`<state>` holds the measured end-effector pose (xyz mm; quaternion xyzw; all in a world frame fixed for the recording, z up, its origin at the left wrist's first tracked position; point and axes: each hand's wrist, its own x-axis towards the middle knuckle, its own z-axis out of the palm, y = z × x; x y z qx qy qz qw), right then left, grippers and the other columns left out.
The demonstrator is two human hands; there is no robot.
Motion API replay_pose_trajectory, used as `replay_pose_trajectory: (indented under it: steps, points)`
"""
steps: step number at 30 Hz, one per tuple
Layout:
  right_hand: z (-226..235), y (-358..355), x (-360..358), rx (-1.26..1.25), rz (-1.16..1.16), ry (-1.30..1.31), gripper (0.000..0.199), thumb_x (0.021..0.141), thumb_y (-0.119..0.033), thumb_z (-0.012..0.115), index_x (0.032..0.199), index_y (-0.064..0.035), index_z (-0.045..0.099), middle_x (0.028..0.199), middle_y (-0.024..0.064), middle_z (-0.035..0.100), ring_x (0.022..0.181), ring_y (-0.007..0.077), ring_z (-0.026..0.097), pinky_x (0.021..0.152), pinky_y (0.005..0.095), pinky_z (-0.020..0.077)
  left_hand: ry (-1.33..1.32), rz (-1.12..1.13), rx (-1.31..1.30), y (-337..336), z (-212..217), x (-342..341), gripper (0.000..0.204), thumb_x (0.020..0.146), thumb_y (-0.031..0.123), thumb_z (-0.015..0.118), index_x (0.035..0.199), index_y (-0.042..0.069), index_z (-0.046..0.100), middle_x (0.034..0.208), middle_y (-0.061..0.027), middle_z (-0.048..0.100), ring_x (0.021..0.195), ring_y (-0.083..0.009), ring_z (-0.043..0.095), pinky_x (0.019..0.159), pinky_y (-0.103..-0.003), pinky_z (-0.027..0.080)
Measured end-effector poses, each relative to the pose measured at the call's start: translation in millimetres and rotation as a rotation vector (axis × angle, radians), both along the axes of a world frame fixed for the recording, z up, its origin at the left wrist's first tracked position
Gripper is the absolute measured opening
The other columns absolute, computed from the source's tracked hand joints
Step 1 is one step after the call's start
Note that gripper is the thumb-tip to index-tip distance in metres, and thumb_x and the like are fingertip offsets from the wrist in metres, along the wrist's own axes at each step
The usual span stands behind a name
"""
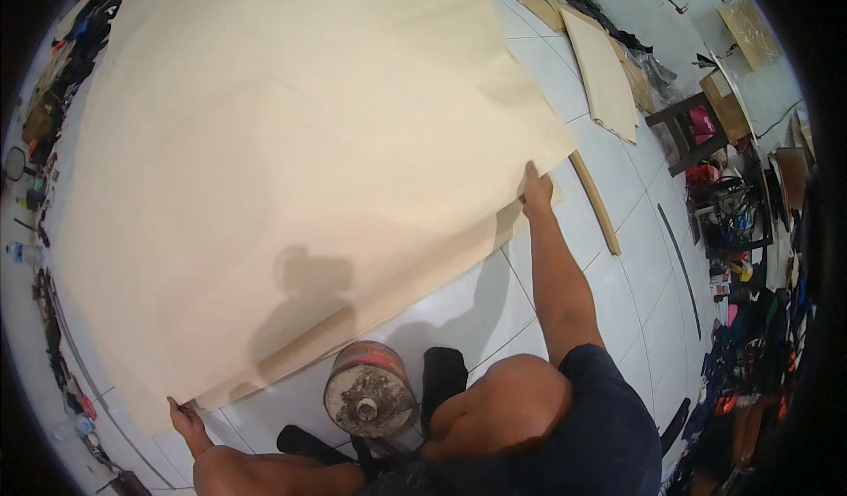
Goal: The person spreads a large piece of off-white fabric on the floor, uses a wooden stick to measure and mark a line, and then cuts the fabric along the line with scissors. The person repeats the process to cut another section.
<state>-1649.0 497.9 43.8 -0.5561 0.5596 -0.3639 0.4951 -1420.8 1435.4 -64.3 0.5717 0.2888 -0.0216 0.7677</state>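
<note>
A large cream fabric sheet spreads over the tiled floor in front of me. Its near edge is lifted, and a strip of cream material shows under it. My left hand pinches the near left part of this edge, thumb on top. Farther right, my right hand grips the same edge close to the right corner, its thumb also on top and its other fingers underneath. My shadow falls across the fabric. Just past the right corner lies a tan rod or tube, partly covered by the sheet.
A round tin with a crusted grey top stands between my legs. Folded cream cloth lies at the far right. A thin dark strip rests on the tiles. Clutter, including a dark crate, lines the right wall; more lines the left.
</note>
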Motion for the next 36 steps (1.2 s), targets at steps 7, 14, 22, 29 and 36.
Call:
replay_pose_trajectory:
  steps: [7,14,22,29,36]
  points:
    - [-59.4,24.7,-13.4,0.013,0.029,0.737,0.056,0.087,-0.045,0.062,0.108,0.0072,0.060,0.107,0.0284,0.063,0.101,0.0391,0.063,0.087,0.0440,0.0494,0.164,-0.101,0.025,1.8,30.5,-10.2,0.029,0.100,0.023,0.051,0.108,-0.003,0.057,0.105,-0.0112,0.063,0.096,-0.0204,0.061,0.086,-0.033,0.052]
    - [-48.9,28.3,-14.2,0.023,0.026,0.728,0.045,0.083,-0.035,0.062,0.093,0.0095,0.063,0.094,0.0280,0.066,0.090,0.0369,0.066,0.079,0.0425,0.0514,0.192,-0.003,0.145,3.0,18.3,-1.6,0.028,0.100,0.023,0.046,0.107,-0.003,0.057,0.102,-0.0117,0.063,0.097,-0.0228,0.061,0.087,-0.036,0.052]
    - [-67.5,18.4,-31.9,-0.002,0.055,0.765,0.047,0.087,-0.041,0.055,0.098,0.0047,0.064,0.099,0.0273,0.065,0.097,0.0407,0.063,0.086,0.0452,0.0488,0.201,-0.037,0.091,10.6,6.6,3.8,0.029,0.097,0.023,0.048,0.109,-0.002,0.057,0.108,-0.0122,0.063,0.102,-0.0233,0.060,0.090,-0.038,0.051]
    - [-36.3,2.9,-8.1,0.040,0.072,0.325,0.037,0.085,-0.034,0.064,0.092,0.0027,0.063,0.075,0.0104,0.061,0.067,0.0194,0.059,0.061,0.0350,0.0476,0.034,-0.011,0.194,0.4,48.8,13.7,0.040,0.097,0.027,0.054,0.122,-0.005,0.053,0.120,-0.0138,0.060,0.111,-0.0260,0.057,0.096,-0.039,0.047]
    - [133.7,-57.2,89.7,-0.379,0.280,0.327,0.035,0.085,-0.032,0.057,0.085,0.0020,0.064,0.068,0.0065,0.059,0.057,0.0164,0.050,0.053,0.0340,0.0399,-0.314,-0.155,0.104,53.8,165.6,142.4,0.051,0.091,0.028,0.064,0.128,-0.004,0.049,0.127,-0.0148,0.056,0.118,-0.0261,0.052,0.104,-0.039,0.038]
